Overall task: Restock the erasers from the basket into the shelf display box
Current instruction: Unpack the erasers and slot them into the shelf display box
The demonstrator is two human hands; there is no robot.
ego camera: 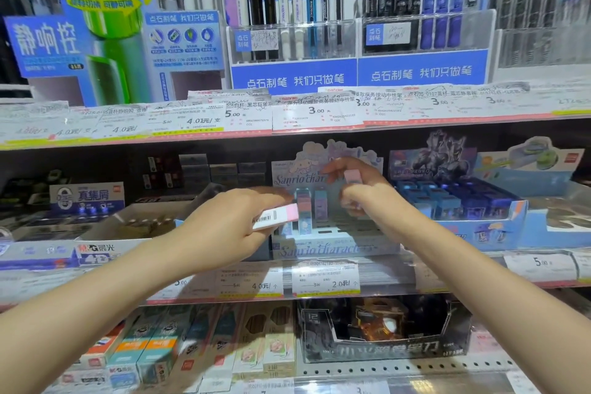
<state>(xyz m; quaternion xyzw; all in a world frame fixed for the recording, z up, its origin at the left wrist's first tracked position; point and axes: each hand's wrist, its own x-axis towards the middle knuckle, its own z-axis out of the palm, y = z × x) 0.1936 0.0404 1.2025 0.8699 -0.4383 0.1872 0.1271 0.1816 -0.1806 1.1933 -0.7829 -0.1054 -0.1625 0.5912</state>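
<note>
The pale blue Sanrio display box (335, 248) stands on the middle shelf, straight ahead. A few erasers (303, 201) stand upright inside it at the back left. My left hand (230, 227) grips a pink-and-white eraser (276, 217) with a barcode, held flat just left of the box. Over the box's right half, my right hand (367, 189) pinches a pink eraser (351, 176) between its fingers. The basket is out of view.
A blue display box of dark erasers (454, 201) sits right of the Sanrio box. An open cardboard box (134, 225) lies to the left. Price tags (326, 281) line the shelf edge. Pen racks (294, 41) fill the shelf above, and boxed goods the shelf below.
</note>
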